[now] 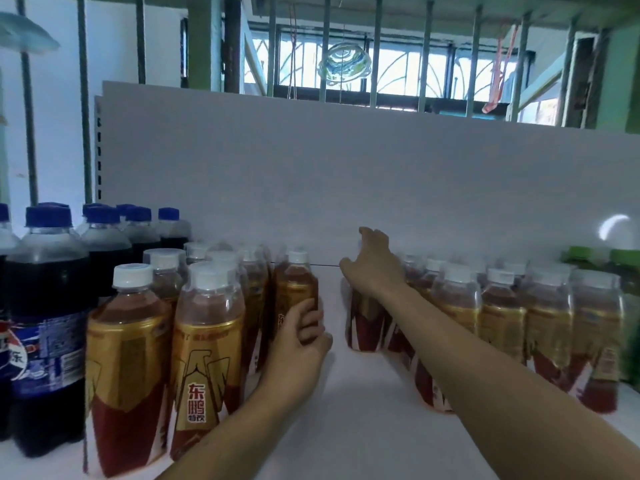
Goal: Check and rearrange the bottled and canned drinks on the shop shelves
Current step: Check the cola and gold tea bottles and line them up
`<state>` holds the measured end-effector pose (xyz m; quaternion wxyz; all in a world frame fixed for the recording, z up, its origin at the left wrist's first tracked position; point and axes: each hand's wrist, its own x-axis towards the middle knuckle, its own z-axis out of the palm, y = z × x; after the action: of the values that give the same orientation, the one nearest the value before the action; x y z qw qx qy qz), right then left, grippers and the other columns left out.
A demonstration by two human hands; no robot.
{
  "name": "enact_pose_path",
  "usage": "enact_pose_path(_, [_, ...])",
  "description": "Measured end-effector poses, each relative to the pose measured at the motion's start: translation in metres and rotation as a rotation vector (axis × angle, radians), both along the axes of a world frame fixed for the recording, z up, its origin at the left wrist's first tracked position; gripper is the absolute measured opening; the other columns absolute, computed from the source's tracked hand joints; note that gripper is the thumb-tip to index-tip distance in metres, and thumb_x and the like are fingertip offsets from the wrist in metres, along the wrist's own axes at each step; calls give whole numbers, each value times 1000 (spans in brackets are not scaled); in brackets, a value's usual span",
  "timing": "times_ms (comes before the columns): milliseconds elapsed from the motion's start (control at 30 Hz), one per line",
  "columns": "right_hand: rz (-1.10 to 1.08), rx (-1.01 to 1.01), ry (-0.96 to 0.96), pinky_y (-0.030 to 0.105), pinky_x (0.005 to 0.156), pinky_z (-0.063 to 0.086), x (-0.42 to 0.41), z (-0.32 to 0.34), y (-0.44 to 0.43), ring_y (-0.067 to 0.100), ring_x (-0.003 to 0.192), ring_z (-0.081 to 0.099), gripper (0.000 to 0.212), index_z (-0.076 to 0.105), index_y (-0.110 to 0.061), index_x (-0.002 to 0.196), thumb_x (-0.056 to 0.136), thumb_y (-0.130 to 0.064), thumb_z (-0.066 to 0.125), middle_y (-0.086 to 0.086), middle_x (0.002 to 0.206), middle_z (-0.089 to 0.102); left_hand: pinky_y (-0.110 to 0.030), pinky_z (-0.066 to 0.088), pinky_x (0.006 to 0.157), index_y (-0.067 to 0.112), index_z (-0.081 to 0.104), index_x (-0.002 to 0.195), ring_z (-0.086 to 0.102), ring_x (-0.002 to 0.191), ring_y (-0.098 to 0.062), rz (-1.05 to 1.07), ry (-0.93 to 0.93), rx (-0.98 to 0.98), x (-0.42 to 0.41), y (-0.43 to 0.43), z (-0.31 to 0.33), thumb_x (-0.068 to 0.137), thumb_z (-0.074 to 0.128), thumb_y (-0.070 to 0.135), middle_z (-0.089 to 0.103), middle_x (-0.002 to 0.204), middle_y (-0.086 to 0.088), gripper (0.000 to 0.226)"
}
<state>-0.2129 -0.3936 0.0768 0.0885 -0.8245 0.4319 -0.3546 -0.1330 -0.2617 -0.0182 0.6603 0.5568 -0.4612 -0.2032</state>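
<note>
Gold-and-red energy drink bottles with white caps stand in two groups on a white shelf (346, 393), with a gap between them. My left hand (298, 344) grips the side of a bottle (294, 289) at the right edge of the left group (204, 341). My right hand (374, 265) reaches farther back and curls over the top of a bottle (363, 323) at the left edge of the right group (502, 317); that bottle's cap is hidden under the hand.
Dark cola bottles (48, 306) with blue caps fill the shelf's left end. Green-capped bottles (620, 258) stand at the far right. A white back panel (346, 174) closes the shelf behind; window bars show above it.
</note>
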Motion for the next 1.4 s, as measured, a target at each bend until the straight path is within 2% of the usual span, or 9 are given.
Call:
enact_pose_path(200, [-135,-30,257,35,81,40,-7,7,-6,36,123,51,53,35,-12,146,101,-32,52,16,144,37,-29,43,101,24,43,144,52,120,-10,-29,21,59,2,-2,0,95,61,5,50,131,11,56])
enact_pose_path(333, [-100,-95,274,37,89,44,-16,11,4,32,121,54,62,43,-19,144,94,-52,60,11,141,45,-26,39,99,25,40,147,47,121,-7,-46,-17,91,1,-1,1,94,63,7,47,137,11,60])
enact_pose_path(700, [90,-209,-224,23,84,43,-54,-15,50,3,99,56,50,67,-25,120,86,-61,66,-17,109,63,-31,34,109,34,22,155,32,145,-13,-159,-155,193,-10,5,-1,87,75,30,32,158,10,86])
enact_pose_path(800, [142,-154,-355,24,82,48,-59,-16,55,-1,90,59,38,71,-31,103,85,-64,66,-23,98,65,-41,41,112,42,30,149,48,133,-14,-216,-164,237,-14,9,-5,79,77,48,49,145,14,85])
enact_pose_path(1000, [282,-48,-510,21,76,45,-60,-29,59,-3,84,59,36,67,-31,104,84,-61,69,-18,97,67,-5,49,68,41,40,135,64,91,12,-296,-145,215,-17,12,-7,80,79,37,62,114,22,68])
enact_pose_path(1100, [419,233,-606,37,92,54,-57,-33,57,6,103,66,53,60,-35,111,75,-73,69,-15,112,68,-16,53,88,44,39,135,64,98,9,-293,-158,219,-21,11,-9,72,84,43,64,115,22,77])
enact_pose_path(1167, [557,412,-651,52,100,53,-58,-36,56,16,110,69,46,58,-36,116,81,-65,67,-10,118,72,-23,50,96,44,38,137,60,109,3,-287,-195,225,-22,9,-10,68,84,49,61,121,23,84])
enact_pose_path(1300, [568,372,-708,45,96,58,-58,-39,63,15,98,74,31,67,-18,116,91,-37,71,0,106,77,-2,42,68,44,30,137,51,99,11,-284,-261,237,-24,8,-12,69,85,44,51,113,31,87])
enact_pose_path(1400, [527,332,-828,39,87,61,-58,-39,66,15,88,75,20,67,-19,103,91,-34,72,0,93,77,-14,49,90,41,24,144,52,115,1,-290,-337,309,-21,9,-17,65,89,42,51,124,25,102])
